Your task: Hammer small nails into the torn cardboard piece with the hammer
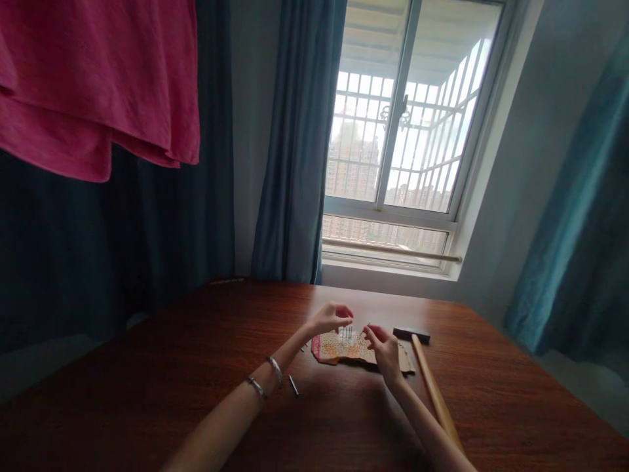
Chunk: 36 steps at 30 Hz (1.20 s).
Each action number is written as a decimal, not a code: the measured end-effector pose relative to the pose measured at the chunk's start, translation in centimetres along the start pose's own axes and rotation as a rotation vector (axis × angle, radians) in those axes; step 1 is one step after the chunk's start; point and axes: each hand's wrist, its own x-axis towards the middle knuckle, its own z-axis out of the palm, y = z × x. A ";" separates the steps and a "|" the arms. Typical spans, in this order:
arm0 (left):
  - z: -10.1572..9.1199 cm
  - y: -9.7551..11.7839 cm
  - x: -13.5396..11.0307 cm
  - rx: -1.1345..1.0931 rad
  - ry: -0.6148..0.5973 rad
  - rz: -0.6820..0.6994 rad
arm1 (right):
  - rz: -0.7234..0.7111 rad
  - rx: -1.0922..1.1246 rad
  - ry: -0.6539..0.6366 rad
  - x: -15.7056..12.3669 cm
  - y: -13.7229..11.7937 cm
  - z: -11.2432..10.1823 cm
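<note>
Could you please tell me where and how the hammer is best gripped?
Probably by the middle of its wooden handle, from the right: it is long and slim, the dark head lies at the far end, and the right forearm crowds its left.

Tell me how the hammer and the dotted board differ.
The hammer has a dark head on a long wooden handle; the dotted board is a flat, multicoloured piece with an uneven edge.
The board lies beneath the hands, while the hammer lies to the right of the right hand.
Thin pins stand upright at the board; none stand at the hammer.
Both rest on the table.
</note>
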 end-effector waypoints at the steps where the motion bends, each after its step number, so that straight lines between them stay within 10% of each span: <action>1: -0.1 -0.1 0.2 -0.028 0.095 0.021 | -0.022 -0.040 -0.001 0.6 0.3 0.0; 5: 1.0 -1.5 0.4 -0.224 0.290 0.000 | -0.111 -0.173 -0.035 2.5 1.9 0.6; 16: 3.7 -6.9 1.2 -0.287 0.243 -0.068 | -0.134 -0.239 -0.123 3.2 4.2 1.1; 36: 4.6 -5.6 0.4 0.250 0.255 -0.031 | -0.196 -0.490 -0.176 2.5 4.3 1.4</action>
